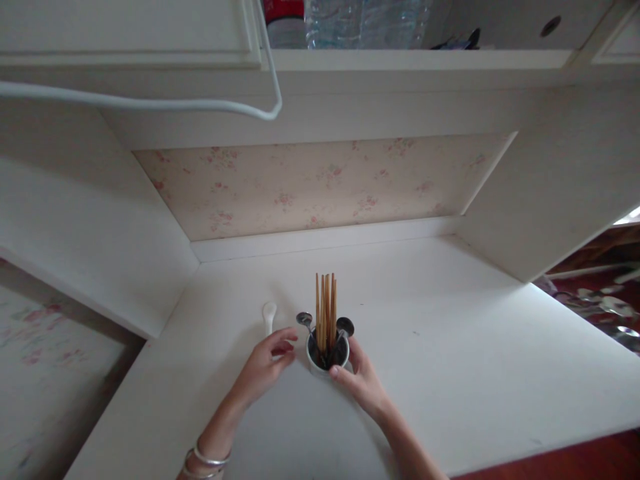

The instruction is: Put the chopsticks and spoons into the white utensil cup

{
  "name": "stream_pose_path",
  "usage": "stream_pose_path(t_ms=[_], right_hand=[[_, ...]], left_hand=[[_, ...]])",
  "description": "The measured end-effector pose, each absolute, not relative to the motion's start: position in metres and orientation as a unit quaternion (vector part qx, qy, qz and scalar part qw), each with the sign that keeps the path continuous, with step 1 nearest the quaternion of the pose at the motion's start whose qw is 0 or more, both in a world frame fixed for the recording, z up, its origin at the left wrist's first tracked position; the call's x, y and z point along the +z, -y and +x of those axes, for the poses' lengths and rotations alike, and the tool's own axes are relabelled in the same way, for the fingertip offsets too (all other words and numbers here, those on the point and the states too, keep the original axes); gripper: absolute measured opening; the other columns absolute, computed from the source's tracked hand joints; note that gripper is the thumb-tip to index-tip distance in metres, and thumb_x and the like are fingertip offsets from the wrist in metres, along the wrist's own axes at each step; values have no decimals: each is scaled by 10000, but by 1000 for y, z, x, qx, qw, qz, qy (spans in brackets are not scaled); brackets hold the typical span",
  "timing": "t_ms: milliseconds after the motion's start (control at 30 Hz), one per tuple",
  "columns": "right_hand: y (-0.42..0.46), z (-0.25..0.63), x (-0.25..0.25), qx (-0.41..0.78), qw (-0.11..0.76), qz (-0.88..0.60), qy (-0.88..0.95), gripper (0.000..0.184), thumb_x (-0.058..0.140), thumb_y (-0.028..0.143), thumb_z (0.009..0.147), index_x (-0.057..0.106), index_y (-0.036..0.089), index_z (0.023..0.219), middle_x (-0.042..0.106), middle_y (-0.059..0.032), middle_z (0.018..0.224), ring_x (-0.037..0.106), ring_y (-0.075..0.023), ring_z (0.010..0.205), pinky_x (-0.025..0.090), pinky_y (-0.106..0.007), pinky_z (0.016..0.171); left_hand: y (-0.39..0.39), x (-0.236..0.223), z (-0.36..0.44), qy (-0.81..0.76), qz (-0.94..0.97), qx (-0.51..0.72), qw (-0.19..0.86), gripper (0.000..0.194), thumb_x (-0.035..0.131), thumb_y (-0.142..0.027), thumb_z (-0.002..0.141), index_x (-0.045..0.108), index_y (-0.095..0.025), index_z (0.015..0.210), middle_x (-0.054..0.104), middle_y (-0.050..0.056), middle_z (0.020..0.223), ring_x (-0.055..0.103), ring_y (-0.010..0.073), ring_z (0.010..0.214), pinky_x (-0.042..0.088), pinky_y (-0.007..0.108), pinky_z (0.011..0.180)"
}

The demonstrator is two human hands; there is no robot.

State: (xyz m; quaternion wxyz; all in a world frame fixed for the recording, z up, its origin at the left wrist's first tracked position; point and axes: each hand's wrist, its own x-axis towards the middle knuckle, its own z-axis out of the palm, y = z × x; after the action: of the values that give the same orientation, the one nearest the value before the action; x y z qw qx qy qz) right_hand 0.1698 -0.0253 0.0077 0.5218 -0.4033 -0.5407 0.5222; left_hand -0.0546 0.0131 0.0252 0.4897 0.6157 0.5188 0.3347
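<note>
A round, light-coloured utensil cup (319, 371) stands on the white counter. Several wooden chopsticks (327, 310) rise from it, with one metal spoon (305, 319) leaning out to the left and another metal spoon (345, 326) to the right. My right hand (361, 379) grips the cup's right side, thumb at the front rim and fingers behind. Just left of the cup, my left hand (270, 363) hovers with fingers curved and apart, holding nothing that shows. Beyond its fingers lies a white spoon (269, 315), its lower end partly hidden by the hand.
White side panels (540, 180) flank the counter (440, 360), with a floral back wall (325, 187) behind. Overhead, an open shelf (400, 60) holds clear plastic bottles (365, 23). A white cable or tube (200, 105) hangs at upper left.
</note>
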Motion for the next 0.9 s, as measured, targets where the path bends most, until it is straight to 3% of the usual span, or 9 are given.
stream_pose_path(t_ms=[100,233,333,500,733,900], right_hand=[[24,170,6,538,526,-382,536,589,720,516,735,564,230,1226,638,-101,1224,563,-304,1141,408,-471,992],[22,170,10,553,520,-368,537,604,727,501,736,558,221,1244,626,-107,1244,554,-306,1160,404,-469,999],[21,172,9,559,516,-365,536,606,726,492,741,552,220,1254,623,-109,1250,551,-311,1166,402,-475,1001],[19,177,6,543,511,-374,551,602,751,465,726,560,238,1248,621,-94,1252,542,-314,1169,397,-470,1002],[20,178,12,547,511,-364,555,560,746,447,739,572,247,1232,631,-78,1229,554,-307,1147,402,-454,993],[20,179,11,547,506,-366,557,556,736,438,752,563,236,1240,626,-86,1236,552,-307,1145,401,-459,992]], left_hand=[[-38,28,-72,-653,627,283,317,314,509,-400,847,643,-199,1046,713,52,986,659,191,810,484,299,763],[-59,30,-75,-714,673,150,123,354,465,-470,865,602,-209,1061,711,68,951,665,222,838,453,293,717],[-68,27,-70,-729,681,59,46,427,422,-545,866,600,-181,1002,708,115,935,675,267,838,449,313,691],[-83,20,-70,-738,671,-26,64,481,390,-566,862,631,-156,937,710,167,940,679,313,879,461,342,714],[-96,21,-86,-740,664,-28,103,414,363,-400,899,666,-123,841,710,207,903,680,307,882,458,355,745],[-96,37,-104,-719,673,16,173,445,311,-400,922,627,-163,717,710,93,691,684,214,686,457,274,650]])
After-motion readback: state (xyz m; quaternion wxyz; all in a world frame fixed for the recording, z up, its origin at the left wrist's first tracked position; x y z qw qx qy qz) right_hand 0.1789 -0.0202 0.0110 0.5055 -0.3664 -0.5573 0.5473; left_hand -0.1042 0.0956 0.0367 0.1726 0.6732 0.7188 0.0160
